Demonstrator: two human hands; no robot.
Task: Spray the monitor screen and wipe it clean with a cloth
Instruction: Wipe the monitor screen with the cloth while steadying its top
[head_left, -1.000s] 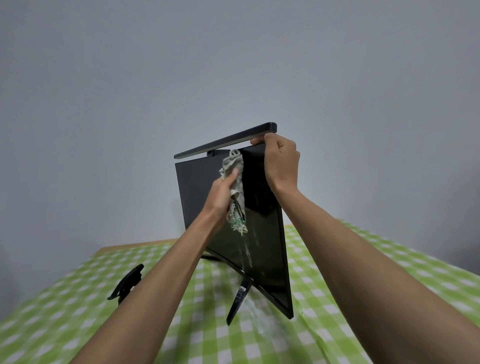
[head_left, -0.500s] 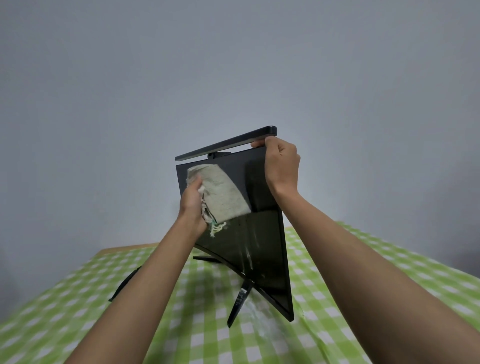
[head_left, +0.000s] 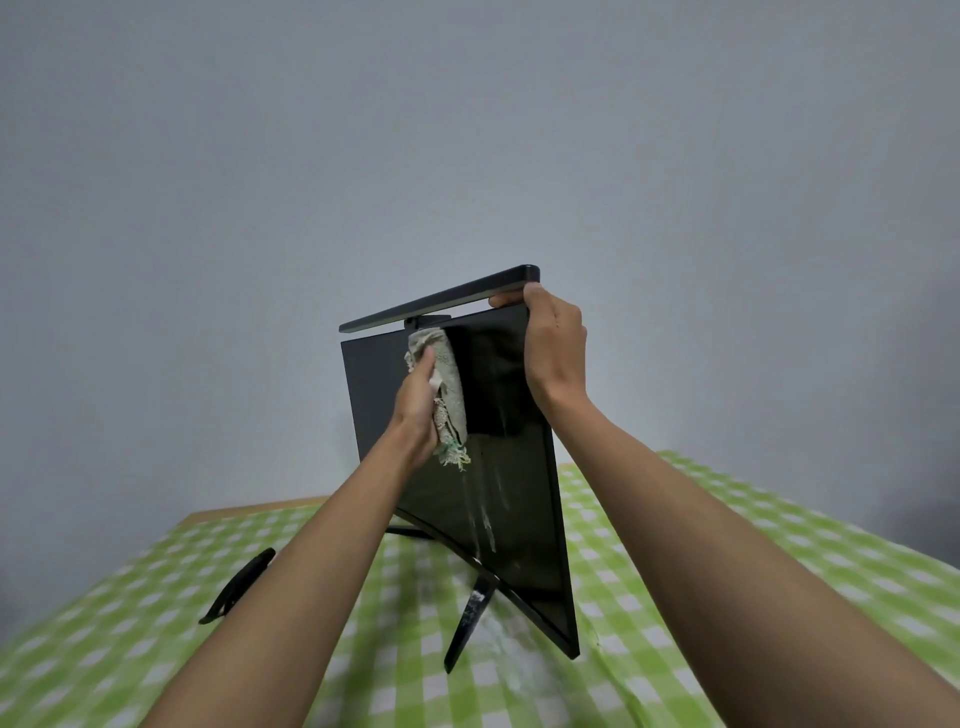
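- The left hand has swept rightward, fingers curled round the bunched cloth.
- The right hand grips the monitor at its top corner.
- Wet streaks lie below the cloth, nearer the left hand.

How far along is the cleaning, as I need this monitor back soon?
Spraying looks done: wet streaks run down the monitor screen. In hand: the left hand presses the cloth near the top; the right hand grips the top corner. Left: the streaked lower part.
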